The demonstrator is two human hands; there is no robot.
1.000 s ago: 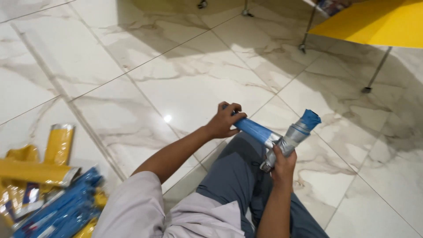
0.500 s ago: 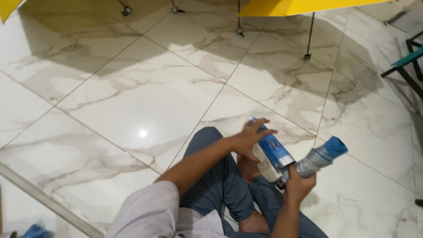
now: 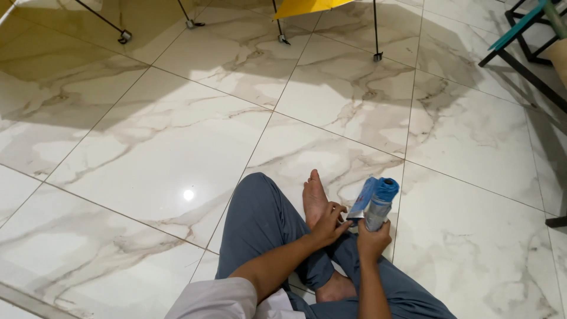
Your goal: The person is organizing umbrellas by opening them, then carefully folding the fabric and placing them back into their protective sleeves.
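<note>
Centrally, low in the view: one rolled wrapper, blue outside and silver within, standing nearly upright with its crumpled blue end on top. It sits above the person's lap, just right of the bare foot.

Right hand: closed round the lower part of the roll, fingers wrapped fully about it, thumb side toward the camera. The roll rises out of the fist.

Left hand: fingertips pinching the loose flat edge of the wrapper at the roll's left side, palm lying over the foot. How tightly the pinch is closed cannot be told at this size.

Trousers: blue-grey, legs crossed, one knee bent up to the left. A second foot shows between the legs below the hands.

Sleeve: pale grey, at the bottom edge.

Floor: glossy white marble-patterned tiles with thin grout lines and one bright light reflection.

Yellow table: top edge only, on thin metal legs, well apart from the hands.

Dark chair frame: upper right corner.
</note>
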